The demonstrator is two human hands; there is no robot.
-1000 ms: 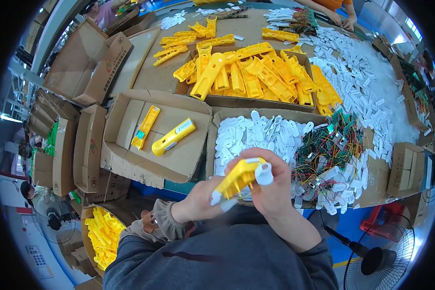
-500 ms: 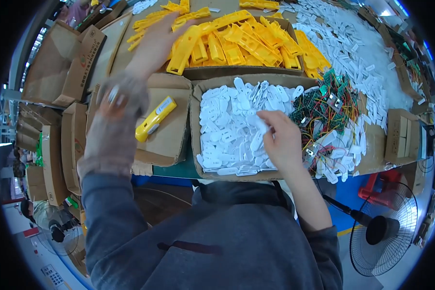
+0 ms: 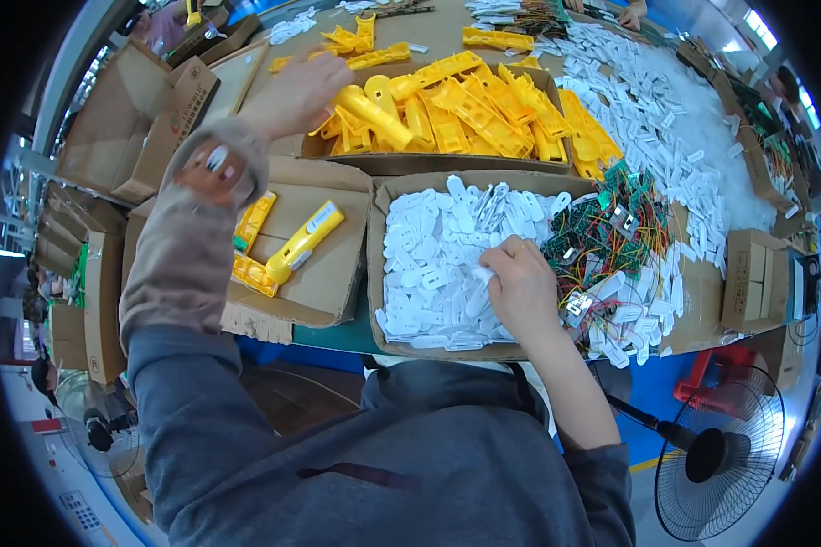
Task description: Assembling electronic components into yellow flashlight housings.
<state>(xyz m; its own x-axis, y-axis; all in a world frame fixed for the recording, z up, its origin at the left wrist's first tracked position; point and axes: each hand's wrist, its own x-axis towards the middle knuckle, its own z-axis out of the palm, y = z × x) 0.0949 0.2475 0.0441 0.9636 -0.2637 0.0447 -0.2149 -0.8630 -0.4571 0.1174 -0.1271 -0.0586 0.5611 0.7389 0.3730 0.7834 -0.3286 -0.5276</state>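
Note:
My left hand (image 3: 303, 93) reaches over the far left corner of a cardboard box of yellow plastic shells (image 3: 470, 109). Its thumb and fingers close round the end of a yellow plastic shell (image 3: 374, 118), which slants down to the right. Over a box of flat white plastic pieces (image 3: 429, 264), my right hand (image 3: 524, 284) is closed, fingertips pinching a white plastic piece (image 3: 480, 275) that is partly hidden. In the open box at left, a yellow assembled casing (image 3: 306, 242) with a pale label lies by other yellow parts (image 3: 254, 273), partly behind my left sleeve.
Right of the white pieces is a tangled heap of green circuit boards with coloured wires (image 3: 611, 228). Many white pieces (image 3: 666, 137) spread over the far right of the table. A black fan (image 3: 716, 456) stands at lower right. Another person's hand (image 3: 631, 16) shows at the far edge.
My left hand has closed on a yellow shell, which now lies at a different slant. My right hand stays over the white pieces. The view has shifted, uncovering more of the left box.

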